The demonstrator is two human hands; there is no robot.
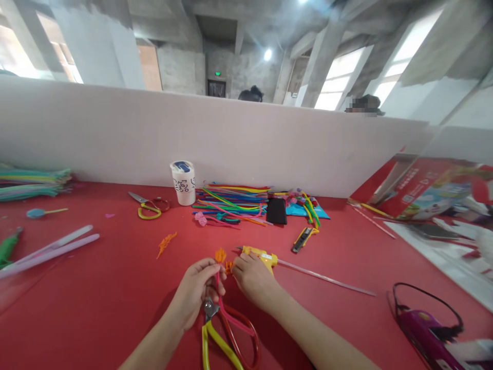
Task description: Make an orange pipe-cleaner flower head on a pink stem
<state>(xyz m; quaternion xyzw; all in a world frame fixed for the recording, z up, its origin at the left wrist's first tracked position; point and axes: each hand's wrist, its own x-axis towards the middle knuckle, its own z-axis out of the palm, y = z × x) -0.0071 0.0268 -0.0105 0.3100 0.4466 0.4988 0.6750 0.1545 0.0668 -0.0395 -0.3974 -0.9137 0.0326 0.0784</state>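
My left hand [196,290] is closed around a pink stem topped by a small orange fuzzy piece [221,255], held just above the red table [96,303]. My right hand [252,277] is curled beside it, its fingertips pinching a second bit of orange fuzz [229,266] at the stem's top. The yellow hot glue gun [262,255] lies right behind my right hand, a clear glue stick [327,278] trailing from it to the right. Yellow-and-red scissors [227,334] lie under and between my wrists.
A heap of coloured pipe cleaners [231,201], a white cup [183,183], a black phone [276,210], a second pair of scissors [148,205] and a yellow utility knife [304,238] lie behind. Glue sticks [50,249] lie left; a purple glue gun [423,329] right. A white partition [192,139] runs behind.
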